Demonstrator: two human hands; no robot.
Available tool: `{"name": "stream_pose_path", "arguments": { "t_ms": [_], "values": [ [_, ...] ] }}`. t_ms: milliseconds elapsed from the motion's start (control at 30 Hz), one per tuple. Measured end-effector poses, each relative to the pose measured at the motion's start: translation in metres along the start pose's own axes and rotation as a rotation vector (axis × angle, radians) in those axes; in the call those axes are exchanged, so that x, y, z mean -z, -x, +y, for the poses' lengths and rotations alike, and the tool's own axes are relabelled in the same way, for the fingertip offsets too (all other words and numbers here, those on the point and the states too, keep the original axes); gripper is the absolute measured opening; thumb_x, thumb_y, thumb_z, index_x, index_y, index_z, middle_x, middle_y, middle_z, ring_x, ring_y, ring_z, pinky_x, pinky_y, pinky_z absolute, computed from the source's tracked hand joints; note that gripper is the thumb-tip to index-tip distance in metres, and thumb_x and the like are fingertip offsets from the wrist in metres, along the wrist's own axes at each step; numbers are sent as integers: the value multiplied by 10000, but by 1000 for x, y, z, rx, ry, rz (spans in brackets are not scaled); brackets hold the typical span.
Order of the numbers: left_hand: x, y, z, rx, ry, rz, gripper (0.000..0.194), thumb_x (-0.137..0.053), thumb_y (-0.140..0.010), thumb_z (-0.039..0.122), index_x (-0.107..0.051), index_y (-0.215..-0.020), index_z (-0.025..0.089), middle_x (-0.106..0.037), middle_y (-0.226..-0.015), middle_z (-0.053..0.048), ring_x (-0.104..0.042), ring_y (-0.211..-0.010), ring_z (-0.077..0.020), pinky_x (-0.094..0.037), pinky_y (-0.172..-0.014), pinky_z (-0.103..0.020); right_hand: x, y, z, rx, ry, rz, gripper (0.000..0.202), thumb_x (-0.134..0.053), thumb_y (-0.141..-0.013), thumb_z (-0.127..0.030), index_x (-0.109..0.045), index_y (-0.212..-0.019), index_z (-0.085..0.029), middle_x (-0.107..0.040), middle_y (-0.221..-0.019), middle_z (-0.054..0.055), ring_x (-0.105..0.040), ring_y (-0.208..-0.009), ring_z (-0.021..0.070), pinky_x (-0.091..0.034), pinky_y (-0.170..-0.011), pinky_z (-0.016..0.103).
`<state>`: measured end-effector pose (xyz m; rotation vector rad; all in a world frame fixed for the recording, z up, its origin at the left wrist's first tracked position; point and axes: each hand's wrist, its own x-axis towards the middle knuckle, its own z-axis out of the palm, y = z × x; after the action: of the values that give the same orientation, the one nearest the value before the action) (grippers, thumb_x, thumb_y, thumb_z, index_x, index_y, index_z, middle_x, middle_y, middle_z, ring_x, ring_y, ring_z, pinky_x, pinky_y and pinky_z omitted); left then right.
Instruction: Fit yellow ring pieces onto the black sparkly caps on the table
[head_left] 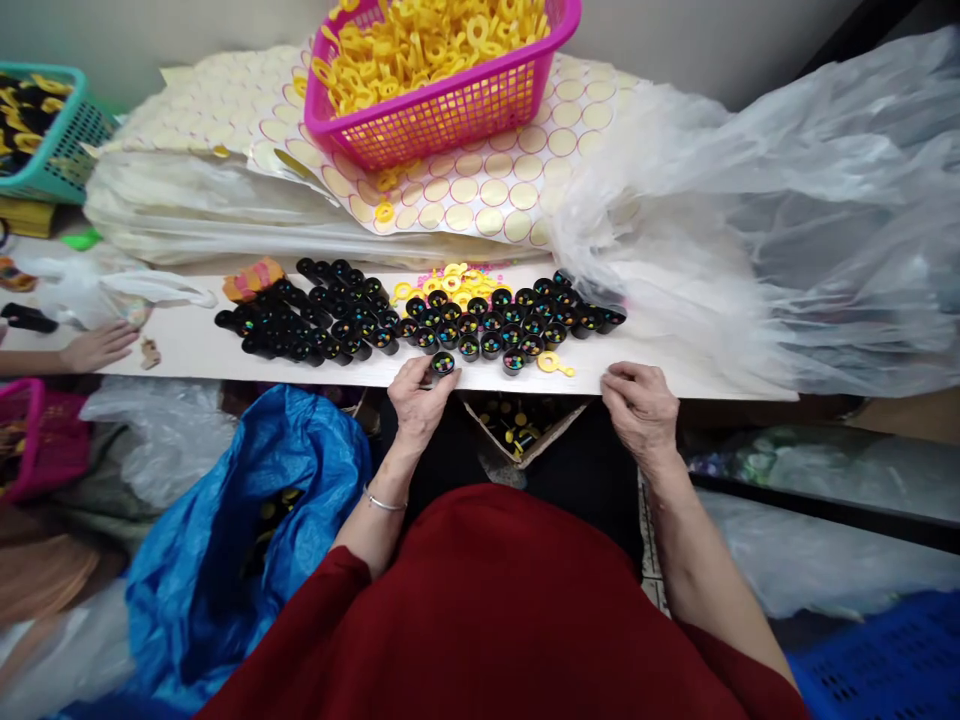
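Observation:
My left hand [420, 400] has its thumb and fingers closed around a small black cup [442, 364] near the table's front edge. Coloured bits show inside that cup. Behind it stand many similar black cups [491, 343] in a cluster, several with coloured bits in them. My right hand [641, 408] rests at the table edge, fingers curled together; whatever they may hold is hidden. Between my hands lies a yellow ring with a short stem [551, 362]. More yellow rings [454, 283] and pink bits are heaped behind the cups.
A pink basket [442, 125] full of yellow rings stands at the back on printed sheets [495, 190]. Clear plastic bags [750, 220] cover the right side. Another person's hand [101, 345] rests at the left. An open box [551, 447] and blue sack [187, 560] sit below.

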<state>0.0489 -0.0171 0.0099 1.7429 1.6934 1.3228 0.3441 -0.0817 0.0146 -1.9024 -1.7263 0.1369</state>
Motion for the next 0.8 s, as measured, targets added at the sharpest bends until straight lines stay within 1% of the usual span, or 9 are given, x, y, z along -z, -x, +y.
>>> {"name": "stream_pose_path", "arguments": {
  "t_ms": [67,133,233,333,467,600,733,800],
  "values": [
    [1,4,6,16,43,-9,266,-717,-673,359,-672,-855,170,-580,-704,19,-492,-582,-73,-453,-586,-210,-2,5,-1,-44,-50,73,238,-474,-833,-317,-693,-781,-243,-652,-995,84,-571,-942,228,-479,-814,389],
    [1,8,15,16,78,-23,267,-724,-669,354,-670,-848,163,-594,-722,14,-503,-587,-72,-466,-596,-213,-4,9,0,-57,-44,94,233,-482,-827,-324,-696,-791,-241,-648,-1043,89,-566,-997,240,-469,-850,416],
    [-2,15,28,-14,109,-56,260,-735,-661,349,-666,-823,158,-599,-721,8,-507,-596,-74,-472,-600,-217,-4,12,2,-50,12,30,230,-476,-822,-298,-699,-842,-245,-645,-1100,89,-570,-1038,251,-414,-929,480],
    [-9,20,38,-66,140,-114,271,-734,-663,363,-664,-831,163,-606,-716,3,-503,-593,-77,-473,-591,-221,-2,13,1,-26,13,-1,246,-461,-834,-290,-695,-883,-233,-648,-1116,102,-579,-1040,248,-394,-956,482],
    [-21,26,50,-153,225,-223,284,-738,-663,373,-664,-835,159,-635,-731,-12,-509,-575,-75,-471,-564,-220,2,11,-1,-17,-54,45,249,-465,-852,-317,-684,-897,-208,-660,-1073,121,-587,-1015,241,-421,-931,443],
    [-36,32,59,-210,306,-319,280,-733,-671,352,-671,-855,150,-644,-722,-15,-498,-548,-66,-465,-540,-207,-2,9,0,-30,-76,82,213,-491,-847,-318,-675,-877,-216,-659,-1041,104,-586,-982,245,-449,-877,440],
    [-51,35,64,-287,355,-348,254,-736,-669,331,-670,-831,147,-651,-729,-21,-517,-564,-72,-469,-536,-204,-8,6,1,8,-89,181,158,-529,-825,-291,-663,-807,-211,-653,-957,81,-577,-918,233,-469,-821,421],
    [-56,36,66,-313,368,-358,244,-731,-677,322,-671,-837,148,-660,-751,-32,-555,-609,-88,-487,-564,-214,-9,3,2,0,-65,178,126,-543,-810,-270,-650,-781,-211,-644,-924,76,-563,-896,232,-466,-809,421]
  ]
}}
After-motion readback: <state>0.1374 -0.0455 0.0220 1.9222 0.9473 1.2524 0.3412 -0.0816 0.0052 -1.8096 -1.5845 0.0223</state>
